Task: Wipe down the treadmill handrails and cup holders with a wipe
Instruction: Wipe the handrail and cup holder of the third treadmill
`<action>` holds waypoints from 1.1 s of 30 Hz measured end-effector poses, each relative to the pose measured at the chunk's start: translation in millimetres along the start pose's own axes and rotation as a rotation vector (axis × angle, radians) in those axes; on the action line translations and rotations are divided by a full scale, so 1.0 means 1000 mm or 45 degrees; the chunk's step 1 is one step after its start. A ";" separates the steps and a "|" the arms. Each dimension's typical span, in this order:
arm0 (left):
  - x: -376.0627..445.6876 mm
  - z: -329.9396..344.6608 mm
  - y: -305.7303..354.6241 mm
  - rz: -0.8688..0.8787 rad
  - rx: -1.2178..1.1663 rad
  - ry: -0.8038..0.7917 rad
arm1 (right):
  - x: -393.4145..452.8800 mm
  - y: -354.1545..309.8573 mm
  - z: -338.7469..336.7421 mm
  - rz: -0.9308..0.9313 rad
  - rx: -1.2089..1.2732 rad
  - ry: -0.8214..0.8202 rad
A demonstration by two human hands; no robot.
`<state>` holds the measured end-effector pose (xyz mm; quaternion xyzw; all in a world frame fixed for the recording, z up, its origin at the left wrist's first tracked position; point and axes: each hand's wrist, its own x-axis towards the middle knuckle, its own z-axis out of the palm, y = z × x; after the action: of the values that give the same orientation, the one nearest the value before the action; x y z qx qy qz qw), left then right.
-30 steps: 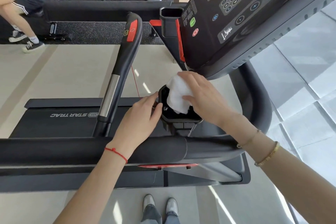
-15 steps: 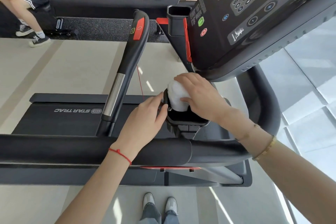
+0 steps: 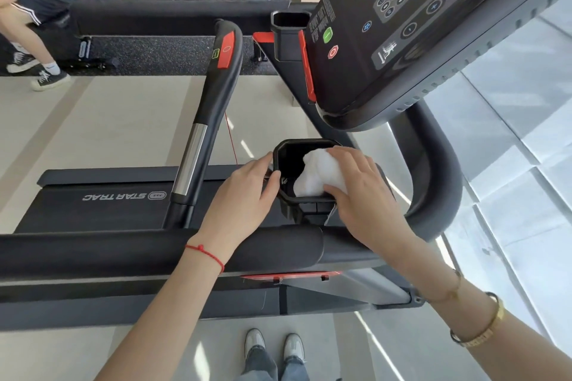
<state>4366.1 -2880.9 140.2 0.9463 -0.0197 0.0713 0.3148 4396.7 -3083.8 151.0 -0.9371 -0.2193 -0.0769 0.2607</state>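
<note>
Fingers (image 3: 349,161) of right hand (image 3: 365,198): curled over a crumpled white wipe (image 3: 318,176), thumb pinching it from the near side. Wipe: soft, bunched, matte; pressed against the inner right wall of the near cup holder (image 3: 283,161), partly below the rim. Cup holder: black moulded plastic, angular octagonal mouth, dark interior. Left hand (image 3: 247,198): fingers together, tips and thumb gripping the holder's left rim. Thin red cord bracelet on left wrist; gold bangle and fine chain on right wrist. Front handrail (image 3: 93,252): thick, round, matte black, running under both wrists. Side handrail (image 3: 213,108): black, tapered, with polished metal sleeve and red panel near its tip. Second cup holder (image 3: 289,31): same black plastic, beside the glossy console (image 3: 411,25). Belt deck marked STAR TRAC.
</note>
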 end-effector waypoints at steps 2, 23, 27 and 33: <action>0.000 0.000 0.000 0.014 -0.011 0.002 | 0.007 0.001 -0.002 0.036 0.066 -0.031; 0.004 0.004 -0.007 -0.043 -0.110 0.021 | 0.020 -0.024 0.000 -0.194 0.227 -0.509; 0.002 0.004 -0.007 -0.026 -0.049 0.017 | 0.001 0.009 -0.024 -0.289 0.064 -0.389; -0.005 -0.003 0.001 -0.032 0.026 0.091 | 0.001 0.010 -0.028 -0.322 0.060 -0.374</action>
<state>4361.0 -2880.5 142.3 0.9464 0.0042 0.1012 0.3066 4401.1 -3106.0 170.9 -0.8969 -0.3726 0.0338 0.2358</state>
